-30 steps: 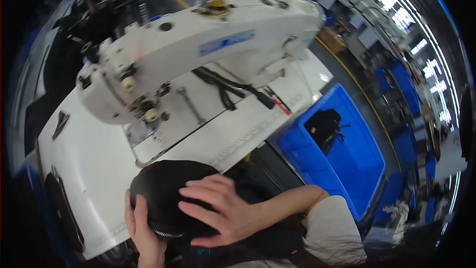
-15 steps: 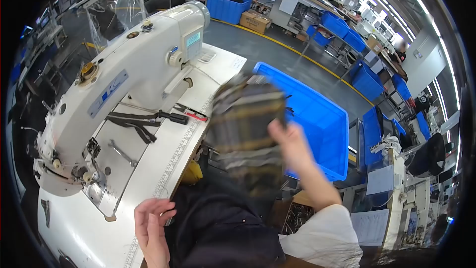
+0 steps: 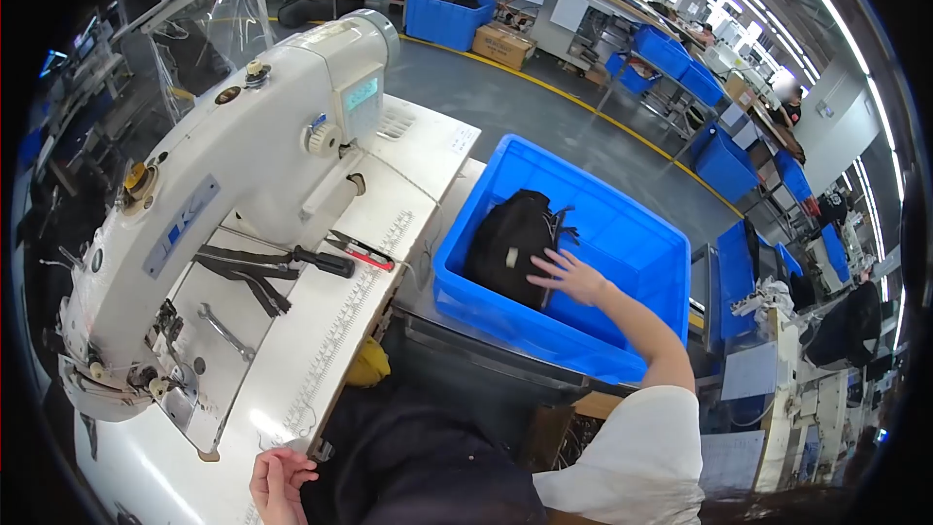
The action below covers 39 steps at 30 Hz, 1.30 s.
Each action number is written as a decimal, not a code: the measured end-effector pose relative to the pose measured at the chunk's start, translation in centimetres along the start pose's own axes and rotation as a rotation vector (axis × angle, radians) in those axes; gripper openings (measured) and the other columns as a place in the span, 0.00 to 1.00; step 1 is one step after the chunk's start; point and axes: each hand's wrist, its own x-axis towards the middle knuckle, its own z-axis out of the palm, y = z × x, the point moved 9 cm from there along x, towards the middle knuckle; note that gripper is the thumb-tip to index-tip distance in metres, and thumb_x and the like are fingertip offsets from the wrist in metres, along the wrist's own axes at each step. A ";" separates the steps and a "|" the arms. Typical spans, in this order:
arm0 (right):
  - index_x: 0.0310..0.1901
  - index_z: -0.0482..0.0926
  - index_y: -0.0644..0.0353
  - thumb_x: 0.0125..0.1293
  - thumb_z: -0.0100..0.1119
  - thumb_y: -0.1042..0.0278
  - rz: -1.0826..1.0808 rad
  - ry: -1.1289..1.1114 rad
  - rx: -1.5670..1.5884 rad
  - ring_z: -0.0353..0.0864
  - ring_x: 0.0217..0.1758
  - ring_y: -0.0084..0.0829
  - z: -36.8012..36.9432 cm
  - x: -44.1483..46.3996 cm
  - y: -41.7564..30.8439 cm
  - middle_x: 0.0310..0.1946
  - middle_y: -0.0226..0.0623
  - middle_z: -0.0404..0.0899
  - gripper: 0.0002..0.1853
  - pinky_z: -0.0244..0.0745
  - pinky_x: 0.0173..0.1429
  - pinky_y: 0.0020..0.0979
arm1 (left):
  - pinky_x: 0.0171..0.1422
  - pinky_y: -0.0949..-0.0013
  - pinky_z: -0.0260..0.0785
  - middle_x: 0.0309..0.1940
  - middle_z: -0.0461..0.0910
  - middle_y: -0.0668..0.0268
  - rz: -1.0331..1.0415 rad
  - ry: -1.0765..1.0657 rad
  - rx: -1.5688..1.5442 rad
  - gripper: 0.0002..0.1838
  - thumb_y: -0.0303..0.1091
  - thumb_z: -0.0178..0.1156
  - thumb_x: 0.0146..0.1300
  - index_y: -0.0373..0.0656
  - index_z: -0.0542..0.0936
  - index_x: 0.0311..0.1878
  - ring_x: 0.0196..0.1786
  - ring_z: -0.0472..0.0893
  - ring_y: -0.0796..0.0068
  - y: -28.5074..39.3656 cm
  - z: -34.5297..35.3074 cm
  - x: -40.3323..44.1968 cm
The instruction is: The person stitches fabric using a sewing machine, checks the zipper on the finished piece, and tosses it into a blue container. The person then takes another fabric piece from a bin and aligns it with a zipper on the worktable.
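Note:
My right hand reaches over the blue bin, its fingers spread at the right side of a black fabric bag. The bag lies inside the bin, toward its left side. It has a small pale label, and dark strap or zipper ends stick out at its upper right. Low in the view, my left hand is loosely closed at the front edge of the white sewing table, with nothing visible in its curled fingers.
A white sewing machine stands on the table. Black zipper strips, a screwdriver, red-handled snips and a wrench lie near it. Further blue bins stand across the aisle, where a person is at work.
My right hand has moved from above my lap to the bin and spread its fingers. The plaid fabric piece it held is out of sight; a black bag shows in the bin. The view shifted slightly.

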 end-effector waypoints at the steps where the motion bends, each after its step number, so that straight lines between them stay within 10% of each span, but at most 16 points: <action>1: 0.72 0.49 0.34 0.58 0.54 0.70 0.098 -0.112 0.021 0.44 0.75 0.52 2.2 0.1 0.5 0.75 0.35 0.38 0.41 0.51 0.73 0.49 | 0.44 0.62 0.74 0.53 0.72 0.55 0.054 0.018 0.038 0.22 0.43 0.50 0.69 0.39 0.65 0.60 0.45 0.79 0.63 0.8 0.6 -0.4; 9: 0.71 0.52 0.43 0.67 0.50 0.53 0.490 0.273 0.816 0.42 0.73 0.62 6.1 4.7 0.9 0.74 0.48 0.37 0.33 0.47 0.70 0.61 | 0.43 0.69 0.74 0.37 0.76 0.60 0.153 0.069 0.103 0.14 0.40 0.50 0.70 0.37 0.71 0.48 0.37 0.80 0.69 2.8 2.2 -2.0; 15: 0.70 0.56 0.43 0.65 0.44 0.40 0.325 0.593 -0.241 0.43 0.73 0.55 13.2 7.7 -2.2 0.73 0.48 0.43 0.34 0.41 0.67 0.66 | 0.46 0.69 0.74 0.40 0.78 0.56 0.102 0.002 0.124 0.13 0.34 0.45 0.72 0.32 0.73 0.46 0.39 0.81 0.68 3.3 3.6 -2.2; 16: 0.73 0.46 0.42 0.66 0.39 0.36 0.459 -0.125 0.344 0.36 0.75 0.55 16.4 8.6 -0.4 0.74 0.46 0.34 0.37 0.37 0.67 0.68 | 0.46 0.69 0.74 0.38 0.79 0.57 0.109 0.008 0.111 0.13 0.34 0.45 0.72 0.32 0.74 0.44 0.38 0.81 0.68 3.5 4.1 -2.1; 18: 0.73 0.34 0.40 0.66 0.32 0.33 0.376 -0.263 0.421 0.21 0.75 0.58 22.9 10.9 1.6 0.74 0.43 0.19 0.40 0.27 0.69 0.67 | 0.46 0.69 0.74 0.39 0.79 0.57 0.131 -0.047 0.080 0.14 0.35 0.45 0.73 0.33 0.74 0.45 0.39 0.81 0.69 3.1 4.1 -2.0; 19: 0.73 0.34 0.42 0.66 0.34 0.35 0.267 -0.268 0.281 0.36 0.76 0.55 22.5 11.4 1.6 0.73 0.53 0.38 0.40 0.26 0.69 0.68 | 0.45 0.70 0.74 0.38 0.79 0.58 0.152 -0.058 0.072 0.15 0.36 0.44 0.73 0.33 0.74 0.45 0.38 0.80 0.72 3.4 4.3 -2.1; 22: 0.69 0.57 0.48 0.66 0.39 0.37 0.323 -0.606 0.362 0.65 0.66 0.51 3.5 8.8 -2.7 0.58 0.57 0.70 0.35 0.22 0.69 0.67 | 0.43 0.74 0.72 0.37 0.78 0.62 0.219 -0.079 0.113 0.15 0.37 0.44 0.73 0.34 0.75 0.44 0.36 0.78 0.77 4.3 2.8 -4.1; 24: 0.48 0.80 0.56 0.66 0.45 0.45 0.365 -0.323 -0.013 0.81 0.45 0.48 -1.8 9.9 -1.3 0.35 0.50 0.82 0.24 0.43 0.69 0.61 | 0.41 0.77 0.70 0.35 0.78 0.64 0.222 -0.032 0.198 0.15 0.37 0.44 0.74 0.35 0.76 0.42 0.35 0.77 0.79 4.7 0.5 -5.4; 26: 0.26 0.78 0.62 0.67 0.48 0.55 0.380 0.259 0.127 0.80 0.32 0.48 -11.8 9.5 -2.6 0.25 0.49 0.79 0.20 0.68 0.50 0.48 | 0.40 0.79 0.68 0.33 0.77 0.65 0.145 0.080 0.335 0.16 0.37 0.44 0.74 0.36 0.77 0.41 0.36 0.76 0.81 5.1 -1.9 -7.7; 29: 0.20 0.63 0.67 0.68 0.50 0.71 0.140 0.683 0.596 0.62 0.19 0.44 -24.9 8.5 -10.3 0.15 0.45 0.61 0.17 0.56 0.27 0.41 | 0.41 0.79 0.68 0.26 0.77 0.65 0.600 0.093 0.301 0.17 0.35 0.44 0.73 0.34 0.79 0.42 0.33 0.76 0.80 12.5 0.6 -13.7; 33: 0.20 0.66 0.62 0.55 0.59 0.79 -0.462 0.847 0.632 0.65 0.23 0.41 -33.7 7.5 -25.9 0.18 0.39 0.63 0.12 0.58 0.28 0.41 | 0.42 0.78 0.70 0.25 0.78 0.64 1.028 -0.266 0.141 0.16 0.33 0.45 0.73 0.33 0.79 0.43 0.32 0.78 0.79 18.3 6.7 -20.7; 39: 0.25 0.72 0.59 0.54 0.63 0.71 -0.873 0.812 0.727 0.71 0.24 0.34 -35.5 8.0 -40.7 0.21 0.34 0.67 0.08 0.66 0.28 0.32 | 0.41 0.77 0.71 0.26 0.79 0.62 0.913 -0.722 -0.019 0.15 0.32 0.45 0.72 0.32 0.79 0.43 0.32 0.78 0.77 17.8 9.5 -19.5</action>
